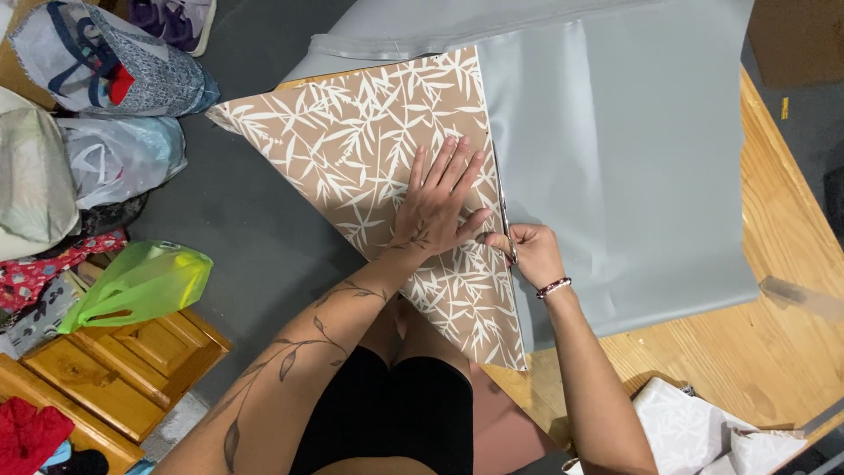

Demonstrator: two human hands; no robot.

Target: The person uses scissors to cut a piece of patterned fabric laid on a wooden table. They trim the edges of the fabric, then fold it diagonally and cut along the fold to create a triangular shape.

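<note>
You get soft, even overhead light with faint shadows under the forearms, a mild sheen on the grey sheet (615, 158), and slight softness toward the corners.

Black shorts (387, 413); beaded bracelet (554, 287); vine tattoo (290, 352).

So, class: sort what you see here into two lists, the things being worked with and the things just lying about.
In use:
left hand, flat on the brown leaf-patterned sheet
right hand, holding scissors at that sheet's edge
grey sheet underneath
wooden table

Lying about:
green plastic bag
white plastic bag
wooden drawer unit
patterned cloth bag
</note>
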